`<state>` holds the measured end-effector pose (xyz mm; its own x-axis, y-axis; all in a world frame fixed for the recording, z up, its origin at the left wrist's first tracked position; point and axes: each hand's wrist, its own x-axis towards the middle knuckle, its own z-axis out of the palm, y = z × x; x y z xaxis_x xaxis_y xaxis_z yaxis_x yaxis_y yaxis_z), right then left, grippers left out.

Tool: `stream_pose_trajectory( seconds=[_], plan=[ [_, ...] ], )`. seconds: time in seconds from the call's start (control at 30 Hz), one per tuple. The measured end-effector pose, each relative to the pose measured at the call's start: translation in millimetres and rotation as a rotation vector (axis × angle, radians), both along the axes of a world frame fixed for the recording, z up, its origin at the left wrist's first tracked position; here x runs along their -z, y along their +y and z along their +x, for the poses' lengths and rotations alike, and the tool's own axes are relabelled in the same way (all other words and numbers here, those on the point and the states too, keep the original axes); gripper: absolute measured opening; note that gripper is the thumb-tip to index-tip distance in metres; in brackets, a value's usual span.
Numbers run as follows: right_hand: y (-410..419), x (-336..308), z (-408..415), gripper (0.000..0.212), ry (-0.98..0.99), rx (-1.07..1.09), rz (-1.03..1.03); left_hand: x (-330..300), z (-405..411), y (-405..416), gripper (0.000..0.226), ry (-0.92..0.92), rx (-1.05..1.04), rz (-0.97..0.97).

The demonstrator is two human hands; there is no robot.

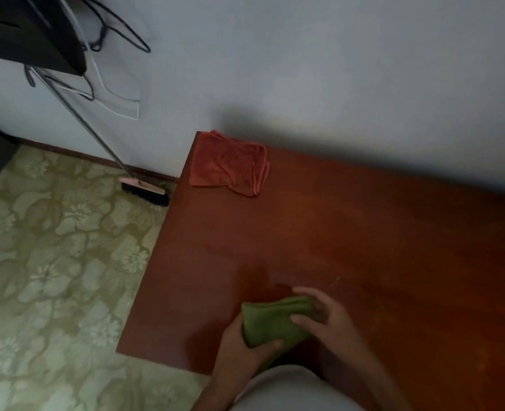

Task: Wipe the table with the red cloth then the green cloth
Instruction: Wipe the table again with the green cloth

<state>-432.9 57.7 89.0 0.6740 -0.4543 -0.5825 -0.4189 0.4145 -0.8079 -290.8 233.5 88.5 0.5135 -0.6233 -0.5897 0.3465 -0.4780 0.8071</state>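
Note:
A folded green cloth (270,323) is held just above the near edge of the reddish-brown wooden table (349,232). My left hand (242,348) grips its lower left side with the thumb over the fabric. At the cloth's right end, my right hand (325,317) has its fingers curled around the folds. The red cloth (229,164) lies crumpled and untouched at the table's far left corner, close to the wall.
A broom (144,189) leans against the wall left of the table, its brush on the floral patterned floor (52,262). Dark furniture with hanging cables (114,34) fills the upper left. The pale wall runs along the table's far edge.

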Motion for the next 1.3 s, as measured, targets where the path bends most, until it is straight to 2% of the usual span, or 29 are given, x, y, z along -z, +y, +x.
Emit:
stream_pose_trajectory(
  seconds=[0.07,0.1,0.2,0.23,0.3,0.37,0.43,0.5,0.57,0.67,0.7,0.77,0.83,0.9,0.97,1.03,1.1,1.2,1.3],
  plan=[
    [36.2,0.4,3.5,0.090,0.034,-0.015,0.081,0.7,-22.6,8.9,0.077,0.114,-0.164,0.016],
    [44.5,7.7,-2.5,0.092,0.055,0.009,0.094,-1.8,-35.7,13.2,0.079,0.183,-0.254,0.016],
    [55.4,18.7,-36.1,0.089,0.053,-0.020,0.176,-5.1,-76.9,32.5,0.058,0.576,-0.473,-0.066],
    [66.7,21.7,-44.8,0.090,0.034,-0.053,0.187,-7.9,-89.7,41.6,0.061,0.683,-0.508,-0.102],
    [84.0,31.2,-55.9,0.091,0.026,-0.094,0.225,-5.6,-104.3,57.6,0.084,0.879,-0.580,-0.189],
    [101.2,36.6,-63.8,0.081,0.028,-0.144,0.224,-7.0,-118.7,72.0,0.089,1.000,-0.658,-0.212],
    [113.1,42.4,-66.4,0.065,0.054,-0.235,0.126,-8.4,-127.3,77.1,0.069,1.028,-0.679,-0.139],
    [125.3,49.7,-69.1,0.058,0.112,-0.296,-0.076,-1.9,-128.5,89.2,0.038,0.910,-0.715,0.026],
    [129.5,57.1,-74.2,0.052,0.142,-0.247,-0.276,8.5,-107.9,109.0,0.026,0.647,-0.798,0.135],
    [120.0,72.5,-88.8,0.047,0.272,-0.127,-0.511,25.6,-51.5,142.7,0.051,0.071,-0.765,0.126],
    [111.5,79.8,-95.9,0.046,0.328,-0.074,-0.622,36.5,-30.4,153.2,0.060,-0.158,-0.666,0.133],
    [91.1,98.5,-115.9,0.048,0.437,0.062,-0.873,66.0,14.9,169.2,0.055,-0.594,-0.403,0.211],
    [74.1,115.9,-140.1,0.051,0.600,0.187,-0.957,96.6,57.7,174.0,0.053,-0.924,-0.136,0.288],
    [62.8,132.1,-165.4,0.054,0.783,0.255,-0.968,125.5,82.4,171.7,0.060,-1.130,0.130,0.349],
    [54.6,140.5,-185.3,0.059,0.925,0.261,-0.966,147.6,88.2,167.1,0.068,-1.223,0.381,0.422],
    [47.6,147.1,-198.9,0.064,0.984,0.223,-0.979,158.7,86.8,168.5,0.080,-1.256,0.507,0.451],
    [46.9,154.4,-205.8,0.063,0.991,0.210,-1.028,154.2,89.0,170.9,0.081,-1.217,0.478,0.401],
    [46.7,159.6,-206.3,0.060,0.995,0.235,-1.042,145.8,96.2,164.1,0.070,-1.100,0.264,0.355],
    [47.9,159.8,-207.8,0.059,0.994,0.245,-1.038,155.7,86.8,150.2,0.059,-1.172,0.221,0.517]
  ],
)
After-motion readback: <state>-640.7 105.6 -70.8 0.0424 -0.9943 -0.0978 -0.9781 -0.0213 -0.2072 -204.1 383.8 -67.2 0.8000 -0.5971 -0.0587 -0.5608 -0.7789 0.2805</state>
